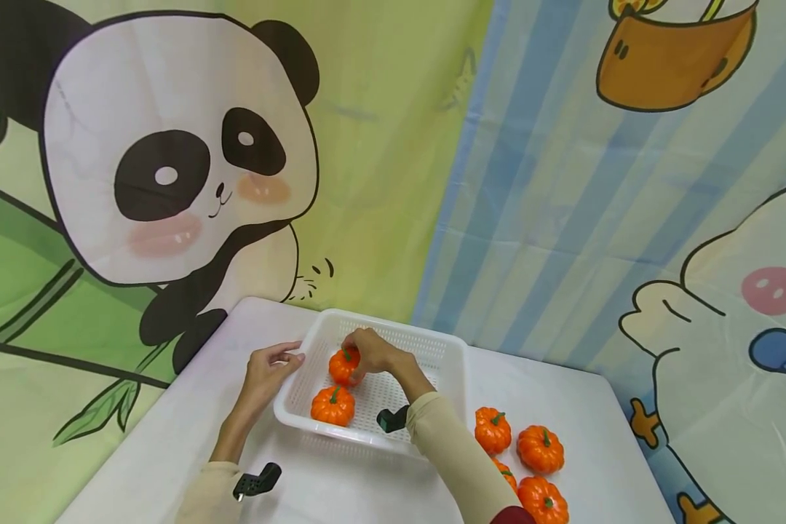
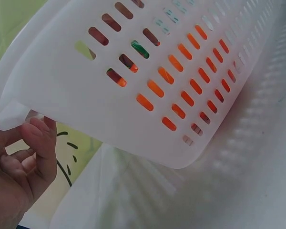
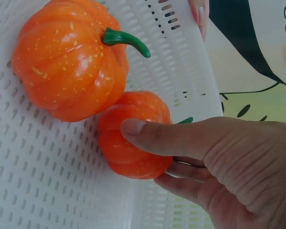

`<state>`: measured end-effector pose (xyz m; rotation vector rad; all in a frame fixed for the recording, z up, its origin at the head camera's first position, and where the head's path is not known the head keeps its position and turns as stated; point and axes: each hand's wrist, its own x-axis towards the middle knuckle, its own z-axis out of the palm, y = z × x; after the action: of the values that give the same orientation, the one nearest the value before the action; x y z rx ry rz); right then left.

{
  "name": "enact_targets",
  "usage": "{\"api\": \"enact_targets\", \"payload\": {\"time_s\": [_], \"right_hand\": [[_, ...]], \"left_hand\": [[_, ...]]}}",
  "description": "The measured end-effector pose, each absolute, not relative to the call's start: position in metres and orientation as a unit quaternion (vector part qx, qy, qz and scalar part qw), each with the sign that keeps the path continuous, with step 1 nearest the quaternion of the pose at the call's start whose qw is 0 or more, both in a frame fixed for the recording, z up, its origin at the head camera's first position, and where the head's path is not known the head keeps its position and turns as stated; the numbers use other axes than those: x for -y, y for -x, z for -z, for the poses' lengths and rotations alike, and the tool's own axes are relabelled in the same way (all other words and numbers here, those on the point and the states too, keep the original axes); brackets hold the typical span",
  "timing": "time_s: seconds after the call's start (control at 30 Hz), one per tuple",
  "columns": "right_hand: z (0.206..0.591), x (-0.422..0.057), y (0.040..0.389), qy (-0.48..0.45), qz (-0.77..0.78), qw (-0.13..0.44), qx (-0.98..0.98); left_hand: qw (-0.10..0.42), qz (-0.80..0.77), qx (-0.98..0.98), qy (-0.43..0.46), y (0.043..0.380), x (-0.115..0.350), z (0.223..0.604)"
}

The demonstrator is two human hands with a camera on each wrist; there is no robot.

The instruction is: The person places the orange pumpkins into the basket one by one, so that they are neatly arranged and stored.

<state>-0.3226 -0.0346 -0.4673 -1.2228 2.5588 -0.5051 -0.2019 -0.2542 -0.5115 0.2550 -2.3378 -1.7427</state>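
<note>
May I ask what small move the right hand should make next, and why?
I would probably have the right hand let go of the ribbed orange pumpkin it holds: it is already inside the white perforated plastic basket, beside a second orange pumpkin, and more orange pumpkins lie outside on the white table.

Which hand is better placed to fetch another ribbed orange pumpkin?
Probably the right hand, once free: the ribbed orange pumpkins outside lie right of the white perforated plastic basket; the left hand is at its left side.
</note>
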Motion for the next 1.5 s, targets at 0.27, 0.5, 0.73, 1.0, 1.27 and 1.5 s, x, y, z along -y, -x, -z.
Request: {"api": "enact_targets", "payload": {"time_s": [0.27,0.5,0.73,1.0,1.27,1.5], "right_hand": [[0.467,0.033,0.325,0.420,0.193,0.125,-0.878],[0.466,0.032,0.321,0.413,0.198,0.145,-0.877],[0.455,0.021,0.320,0.409,0.207,0.153,-0.875],[0.435,0.001,0.317,0.409,0.239,0.138,-0.870],[0.423,-0.028,0.310,0.386,0.238,0.098,-0.886],[0.404,-0.057,0.302,0.371,0.256,0.073,-0.890]], "left_hand": [[0.106,0.586,0.798,-0.090,0.202,0.253,0.508],[0.101,0.584,0.800,-0.093,0.200,0.254,0.510],[0.102,0.582,0.802,-0.087,0.200,0.253,0.513],[0.105,0.578,0.806,-0.074,0.201,0.256,0.512],[0.097,0.583,0.802,-0.083,0.199,0.255,0.511],[0.105,0.585,0.801,-0.076,0.200,0.255,0.510]]}}
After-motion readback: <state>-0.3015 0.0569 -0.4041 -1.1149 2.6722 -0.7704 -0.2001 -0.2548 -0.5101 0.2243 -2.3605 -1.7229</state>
